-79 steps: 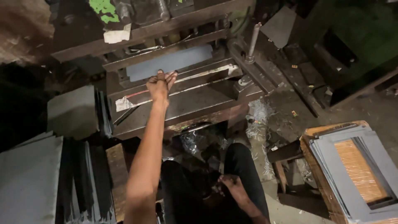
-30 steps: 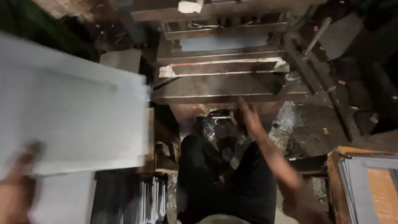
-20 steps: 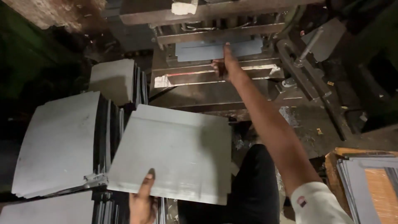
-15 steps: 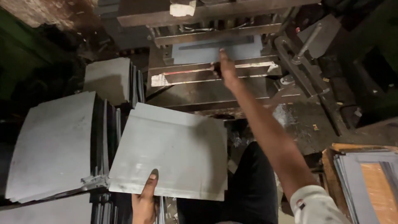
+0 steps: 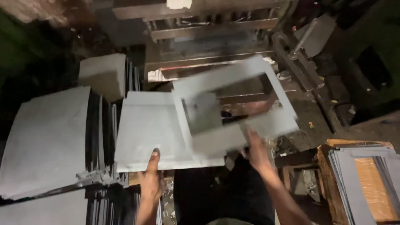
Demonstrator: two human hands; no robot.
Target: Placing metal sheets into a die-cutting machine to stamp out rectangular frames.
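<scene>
Head view: the left hand (image 5: 151, 183) grips a plain grey sheet (image 5: 146, 129) by its near edge. The right hand (image 5: 255, 151) holds a cut-out frame (image 5: 266, 121), blurred, overlapping that sheet below the press (image 5: 208, 46). Thin edges could cut fingers. A white tag (image 5: 179, 3) sits atop the press.

One view only, from a camera worn on the person's head; it looks steeply down and forward over the person's own lap; the hands come in close from the bottom edge; the press machine (image 5: 216, 46) lies farther off at the top; stacked grey sheets (image 5: 46, 137) fill the left side.
</scene>
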